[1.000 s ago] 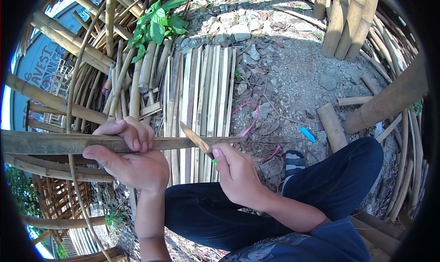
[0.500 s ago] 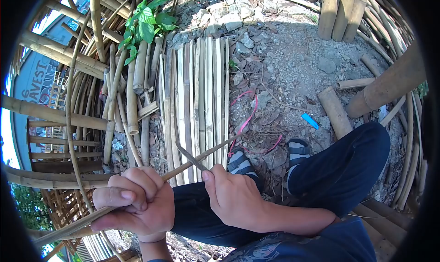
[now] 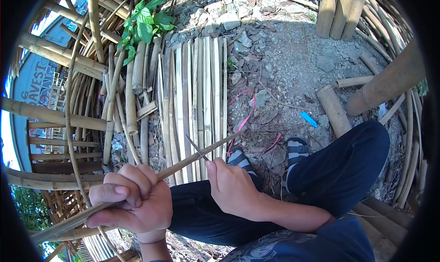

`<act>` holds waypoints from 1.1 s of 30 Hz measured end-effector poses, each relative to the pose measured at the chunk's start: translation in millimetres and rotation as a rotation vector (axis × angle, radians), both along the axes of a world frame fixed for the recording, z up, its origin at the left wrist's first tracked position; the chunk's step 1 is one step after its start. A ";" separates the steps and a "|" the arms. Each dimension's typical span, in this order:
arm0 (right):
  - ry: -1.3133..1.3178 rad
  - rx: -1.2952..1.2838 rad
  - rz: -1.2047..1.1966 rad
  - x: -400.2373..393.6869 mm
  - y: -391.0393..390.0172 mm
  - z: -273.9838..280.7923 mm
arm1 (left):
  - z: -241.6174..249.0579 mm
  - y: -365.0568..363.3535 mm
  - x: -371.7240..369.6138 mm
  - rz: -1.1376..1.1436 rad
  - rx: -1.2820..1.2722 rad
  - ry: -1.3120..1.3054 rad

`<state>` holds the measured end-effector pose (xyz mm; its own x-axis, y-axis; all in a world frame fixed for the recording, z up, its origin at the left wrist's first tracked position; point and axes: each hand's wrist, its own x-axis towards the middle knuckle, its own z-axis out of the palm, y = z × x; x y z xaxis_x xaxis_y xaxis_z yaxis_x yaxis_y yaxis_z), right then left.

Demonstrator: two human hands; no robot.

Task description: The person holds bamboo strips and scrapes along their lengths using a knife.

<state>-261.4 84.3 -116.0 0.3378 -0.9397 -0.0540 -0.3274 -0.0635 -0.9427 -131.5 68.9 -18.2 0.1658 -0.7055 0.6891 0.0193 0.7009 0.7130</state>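
Note:
My left hand (image 3: 133, 202) is closed around a long bamboo strip (image 3: 183, 163), which slants from the lower left up to the right. In my right hand (image 3: 231, 184) is a knife (image 3: 196, 145) with a thin, dark blade; the fist hides its handle. The blade crosses the strip a little beyond my left hand and seems to touch it, its tip pointing up and left. Past the strip, a row of split bamboo slats (image 3: 195, 92) lies side by side on the ground.
Bamboo poles (image 3: 59, 115) form a frame at left, near a leafy plant (image 3: 145, 21). Pink string (image 3: 250, 115) and a blue object (image 3: 309, 119) lie on the stony ground. Cut bamboo pieces (image 3: 333, 111) and a thick pole (image 3: 387, 85) are at right.
The knife has shifted slightly right along the strip, and its blade now shows thinner, turned more edge-on. My left hand has moved slightly left and up, still gripping the strip.

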 end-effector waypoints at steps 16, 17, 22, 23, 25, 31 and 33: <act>-0.097 0.049 0.043 -3.2 -1.7 16.4 | 2.2 -3.3 1.7 0.075 0.049 0.024; -0.097 0.051 0.043 -2.9 -3.4 11.0 | 1.8 -3.2 1.6 0.075 0.050 0.023; -0.020 0.090 0.024 -0.8 -9.2 4.9 | 0.6 -6.5 5.6 0.024 0.002 0.030; -0.022 0.086 0.019 -0.1 -7.1 9.2 | 1.4 -7.4 5.5 0.019 -0.002 0.027; -0.022 -0.020 0.039 -0.8 1.8 16.1 | 1.1 -5.4 4.5 0.014 0.015 0.046; -0.031 0.023 0.039 -2.1 -2.4 14.0 | 0.3 -8.6 7.6 0.024 -0.010 0.041; -0.025 0.003 0.054 -4.0 -5.3 16.3 | 1.0 -9.8 5.7 0.028 -0.011 0.054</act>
